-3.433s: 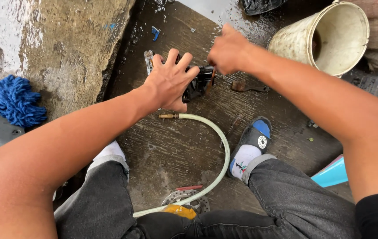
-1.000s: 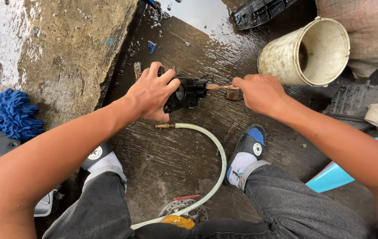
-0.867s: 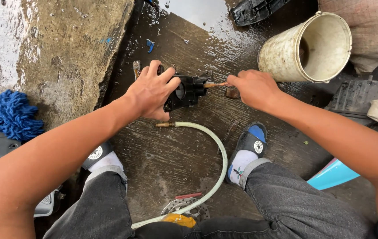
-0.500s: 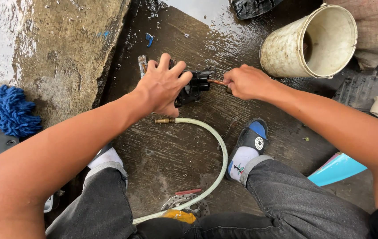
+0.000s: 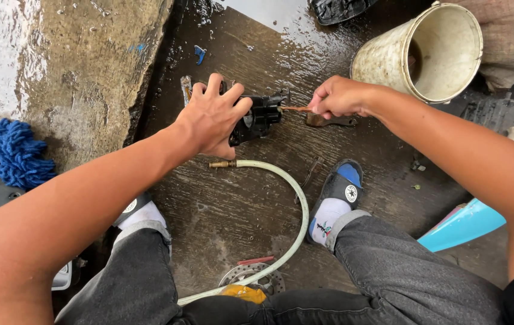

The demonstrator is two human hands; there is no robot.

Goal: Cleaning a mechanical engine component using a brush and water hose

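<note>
Since a moment ago the right hand (image 5: 338, 96) has drawn in closer to the black metal part (image 5: 260, 115), and the thin rusty tool (image 5: 296, 109) it pinches now meets the part's right end; the left hand (image 5: 212, 117) has kept its place on top of the part, fingers spread and pressed down over its left side, grip clamped on the part; the right grip is closed around the tool's near end. That black part lies on the wet wooden board (image 5: 239, 198) between the two hands, just beside the concrete slab (image 5: 88, 78) on the left; a dark flat tool (image 5: 329, 121) lies on the board under the right hand; a pale hose (image 5: 296, 204) with a brass fitting curves from just below the left hand down toward a brake disc (image 5: 251, 278) near the knees; a dirty cream bucket (image 5: 425, 51) lies tipped on its side beyond the right forearm; a blue mop head (image 5: 10, 153) sits at the far left; one blue-and-white sandal (image 5: 335, 198) rests on the board below the right hand.
</note>
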